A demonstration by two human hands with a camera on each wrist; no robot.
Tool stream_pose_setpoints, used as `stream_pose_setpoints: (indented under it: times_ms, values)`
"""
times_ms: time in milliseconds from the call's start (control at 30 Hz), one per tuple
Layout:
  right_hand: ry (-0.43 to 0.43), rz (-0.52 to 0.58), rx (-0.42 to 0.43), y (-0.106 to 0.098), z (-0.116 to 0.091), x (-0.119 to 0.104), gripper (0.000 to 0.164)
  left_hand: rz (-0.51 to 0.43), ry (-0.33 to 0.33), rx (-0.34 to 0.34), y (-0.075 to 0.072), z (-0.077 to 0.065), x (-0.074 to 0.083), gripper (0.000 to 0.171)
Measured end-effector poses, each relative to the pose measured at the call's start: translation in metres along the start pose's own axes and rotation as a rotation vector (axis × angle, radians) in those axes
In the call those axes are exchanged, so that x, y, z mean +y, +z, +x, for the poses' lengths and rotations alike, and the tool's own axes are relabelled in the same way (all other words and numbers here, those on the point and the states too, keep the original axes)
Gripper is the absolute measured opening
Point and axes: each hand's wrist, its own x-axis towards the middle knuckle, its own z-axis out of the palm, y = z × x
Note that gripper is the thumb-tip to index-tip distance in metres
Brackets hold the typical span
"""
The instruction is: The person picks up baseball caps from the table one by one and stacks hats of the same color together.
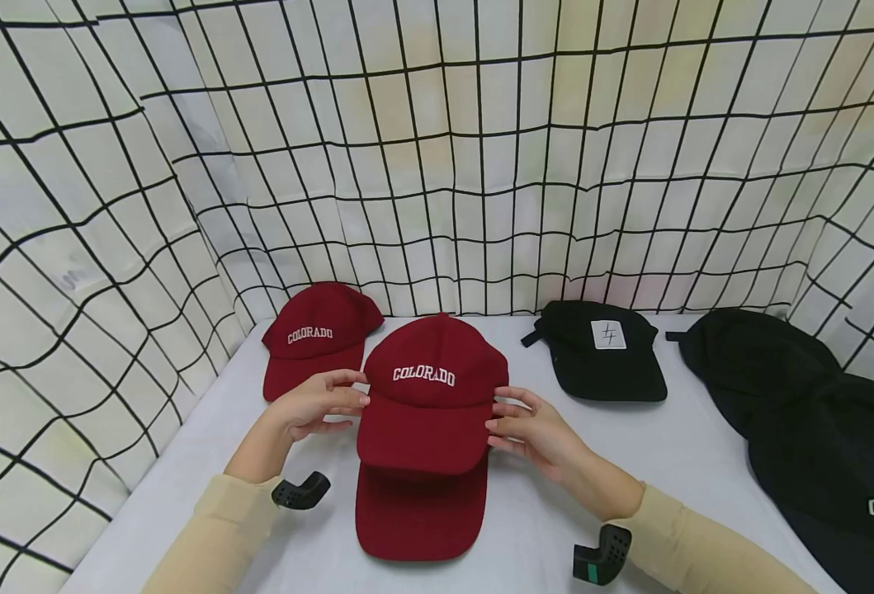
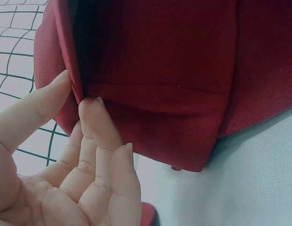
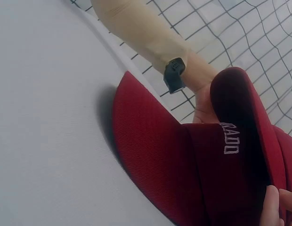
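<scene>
In the head view, a dark red baseball cap (image 1: 425, 437) with white COLORADO lettering is held between both hands, over a second red cap (image 1: 422, 516) on the white surface. My left hand (image 1: 318, 404) pinches the upper cap's left edge; the left wrist view shows the thumb and fingertips (image 2: 92, 106) on either side of it. On the opposite edge, my right hand (image 1: 536, 429) pinches with its fingertips (image 3: 271, 195). The right wrist view shows the upper brim (image 3: 263, 127) raised above the lower cap's brim (image 3: 150, 150), with part of the lower lettering between them.
Another red COLORADO cap (image 1: 318, 330) sits at the back left. A black cap (image 1: 600, 363) with a white label stands back right, and overlapping black caps (image 1: 815, 437) lie along the right side. Black netting (image 1: 481, 190) over white sheeting rises behind and beside the white surface.
</scene>
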Motion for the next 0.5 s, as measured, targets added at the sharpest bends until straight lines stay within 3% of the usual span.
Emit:
stream_pose_setpoints:
  times_ms: [500]
  values:
    - [-0.007, -0.008, -0.039, 0.0013, -0.0065, 0.0046, 0.048, 0.012, 0.021, -0.045, -0.0033, -0.006, 0.0013, 0.059]
